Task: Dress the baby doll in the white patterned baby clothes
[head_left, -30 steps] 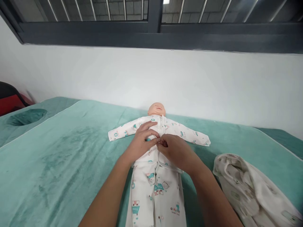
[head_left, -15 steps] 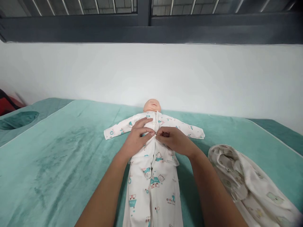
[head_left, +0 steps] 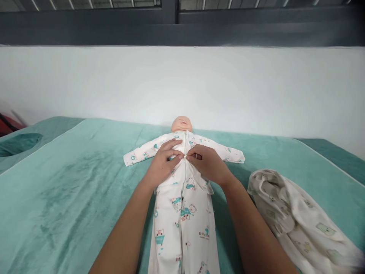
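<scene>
a person's two hands meet at the chest of a baby doll (head_left: 181,124) that lies on its back on a bed covered with a teal towel (head_left: 71,182), its head toward the far edge by the white wall (head_left: 182,83). the doll wears a white printed sleepsuit (head_left: 184,213), sleeves spread flat to either side, which keeps the front of the garment smooth and easy to reach. the left hand (head_left: 163,166) rests on the doll's chest with fingers curled and the thumb and forefinger pinching the left edge of the front opening; the right hand (head_left: 207,163) pinches the opposite edge, and the two sets of fingertips touch at a small white snap on the centre line, seemingly so both sides of the fastening line up. a second crumpled printed garment (head_left: 296,217) lies near the bed's right edge, apart from the doll. a dark green cloth (head_left: 17,144) sits at the far left corner.

compared with half a second ago, both hands have shifted slightly higher up the chest and closer together, the right hand now directly at the snap, and the flap of cloth that hung loose at the doll's waist lies flatter.
</scene>
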A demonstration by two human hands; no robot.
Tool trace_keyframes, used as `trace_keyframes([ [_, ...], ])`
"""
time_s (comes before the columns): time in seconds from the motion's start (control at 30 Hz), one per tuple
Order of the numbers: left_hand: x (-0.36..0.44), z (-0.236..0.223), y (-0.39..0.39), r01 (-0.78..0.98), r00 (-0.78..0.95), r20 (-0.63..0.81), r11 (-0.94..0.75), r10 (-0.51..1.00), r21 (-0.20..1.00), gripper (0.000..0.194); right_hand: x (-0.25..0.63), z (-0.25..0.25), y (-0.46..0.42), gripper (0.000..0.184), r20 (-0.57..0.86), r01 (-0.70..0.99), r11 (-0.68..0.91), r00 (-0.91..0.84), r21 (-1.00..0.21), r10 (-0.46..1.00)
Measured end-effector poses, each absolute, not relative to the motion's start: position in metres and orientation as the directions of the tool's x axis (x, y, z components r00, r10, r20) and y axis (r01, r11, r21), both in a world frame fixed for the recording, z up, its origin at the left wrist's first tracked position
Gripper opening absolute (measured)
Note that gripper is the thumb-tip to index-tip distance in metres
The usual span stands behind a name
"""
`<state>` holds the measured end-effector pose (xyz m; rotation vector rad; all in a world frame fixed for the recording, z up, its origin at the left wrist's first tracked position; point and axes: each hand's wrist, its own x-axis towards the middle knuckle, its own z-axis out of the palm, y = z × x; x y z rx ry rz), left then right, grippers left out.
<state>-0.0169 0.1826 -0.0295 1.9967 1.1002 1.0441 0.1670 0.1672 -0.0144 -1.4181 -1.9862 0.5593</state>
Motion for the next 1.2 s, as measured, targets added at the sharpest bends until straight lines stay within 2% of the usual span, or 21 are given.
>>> trace_keyframes([
  [0.1,-0.016,-0.029,0.183,0.394,0.342,0.332,-0.454,0.879,0.799,0.02,0.167,-0.015,0.168,0.015,0.232,0.649,0.282,-0.163,-0.706,0.959],
  [0.23,-0.011,-0.031,0.181,0.453,0.302,0.355,-0.461,0.885,0.763,0.016,0.166,-0.015,0.168,0.016,0.132,0.525,0.168,-0.107,-0.835,0.986],
  [0.33,-0.004,-0.034,0.179,0.521,0.233,0.412,-0.471,0.881,0.712,0.027,0.165,-0.021,0.168,0.017,0.078,0.375,0.095,-0.061,-0.922,0.995],
  [0.43,0.002,-0.037,0.176,0.613,0.177,0.444,-0.451,0.878,0.648,0.027,0.168,-0.035,0.166,0.02,0.057,0.199,0.035,0.107,-0.979,0.993],
  [0.53,0.005,-0.036,0.172,0.711,0.147,0.468,-0.422,0.871,0.563,0.012,0.185,-0.048,0.162,0.018,0.129,0.119,0.093,0.348,-0.989,0.928],
  [0.6,0.005,-0.035,0.171,0.733,0.139,0.478,-0.415,0.867,0.54,0.011,0.205,-0.055,0.157,0.016,0.169,0.165,0.104,0.454,-0.981,0.875],
  [0.7,0.001,-0.032,0.172,0.69,0.098,0.451,-0.387,0.887,0.611,0.007,0.241,-0.061,0.148,0.018,0.183,0.297,0.01,0.557,-0.955,0.81],
  [0.8,-0.009,-0.03,0.176,0.585,-0.005,0.407,-0.328,0.913,0.742,0.003,0.271,-0.066,0.137,0.025,0.186,0.537,-0.204,0.584,-0.819,0.79],
  [0.87,-0.019,-0.029,0.18,0.489,-0.065,0.375,-0.299,0.925,0.82,0.004,0.283,-0.069,0.13,0.028,0.19,0.622,-0.28,0.58,-0.731,0.792],
  [0.97,-0.041,-0.03,0.189,0.426,-0.141,0.3,-0.216,0.943,0.879,0.007,0.287,-0.073,0.124,0.028,0.201,0.641,-0.297,0.586,-0.708,0.785],
  [1.2,-0.114,-0.051,0.217,0.44,-0.432,0.208,0.004,0.878,0.898,0.012,0.283,-0.082,0.126,0.031,0.232,0.67,-0.313,0.593,-0.673,0.771],
])
